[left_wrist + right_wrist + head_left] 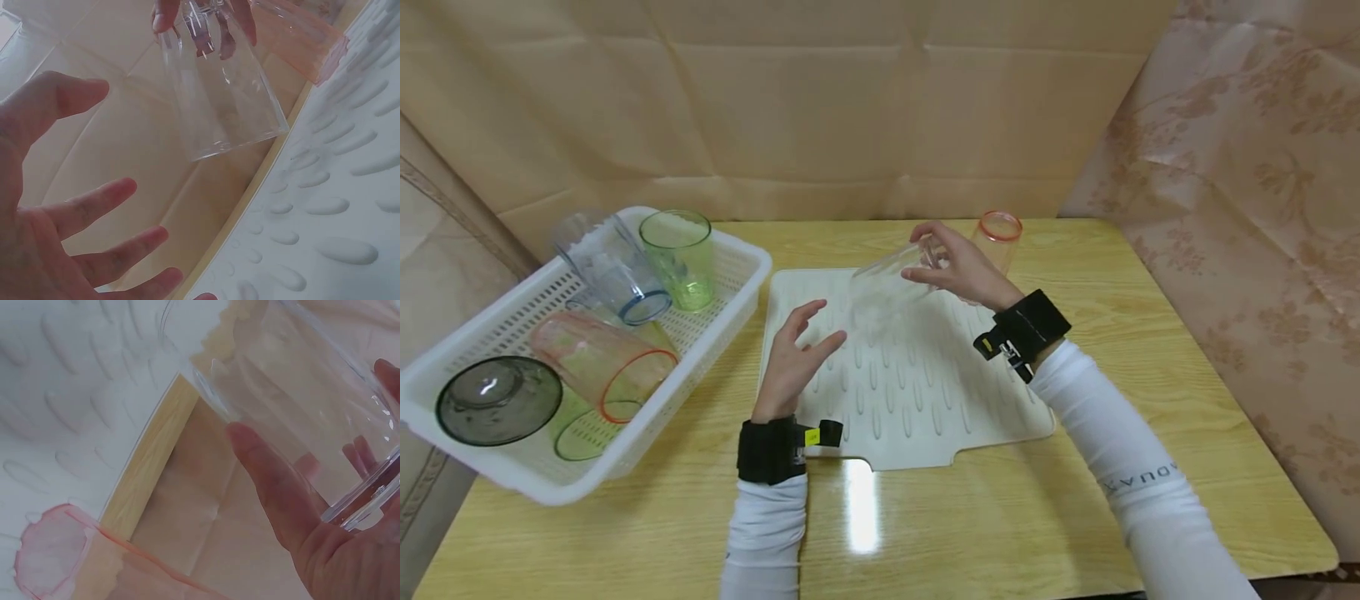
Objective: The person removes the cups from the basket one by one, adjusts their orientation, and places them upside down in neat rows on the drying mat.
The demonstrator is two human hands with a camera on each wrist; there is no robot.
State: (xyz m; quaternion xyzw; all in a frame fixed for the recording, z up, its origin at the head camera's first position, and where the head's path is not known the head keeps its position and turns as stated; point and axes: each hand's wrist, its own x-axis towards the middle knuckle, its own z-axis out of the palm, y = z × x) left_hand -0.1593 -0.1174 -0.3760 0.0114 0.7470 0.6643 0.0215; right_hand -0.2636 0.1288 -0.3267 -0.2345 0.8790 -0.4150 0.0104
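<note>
My right hand (966, 271) grips a clear drinking glass (219, 100) by its thick base. The glass is tilted on its side above the white ridged mat (910, 392), its mouth toward my left hand. In the right wrist view the thumb and fingers curl around the base end of the glass (306, 400). My left hand (793, 354) hovers over the mat's left part with thumb and fingers spread, apart from the glass. An orange-rimmed glass (997, 237) stands upside down at the mat's back right, partly hidden behind my right hand.
A white plastic basket (730, 333) on the left holds several tumblers, among them a green glass (681, 267), a blue-tinted glass (617, 275), a pink glass (595, 358) and a dark grey glass (497, 404). A cloth-covered wall (820, 108) rises behind the wooden table (970, 525).
</note>
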